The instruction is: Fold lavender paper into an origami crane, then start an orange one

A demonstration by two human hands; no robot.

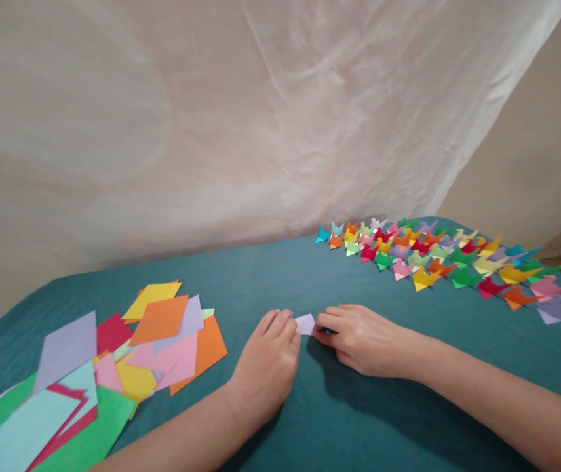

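Lilac paper piece (pixel 305 323) is lying flat toward the near edge of the counter (pixel 270 275), long axis left to right. The teal cloth counter is carrying loose coloured sheets (pixel 113 354) at its left corner and folded cranes (pixel 438 262) along its right edge. The left hand (pixel 268 364) and right hand (pixel 359 337) are pinching it, fingers clamped on its ends.

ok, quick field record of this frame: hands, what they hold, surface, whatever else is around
left hand: fingertips pinch the left edge of the lilac paper piece
right hand: pinches its right edge, low on the cloth
held item: small, fold state unclear
surface: teal tablecloth
left of hands: loose coloured sheets, overlapping pile
far right: folded paper figures, rows, many colours
behind: pale sheet, creased
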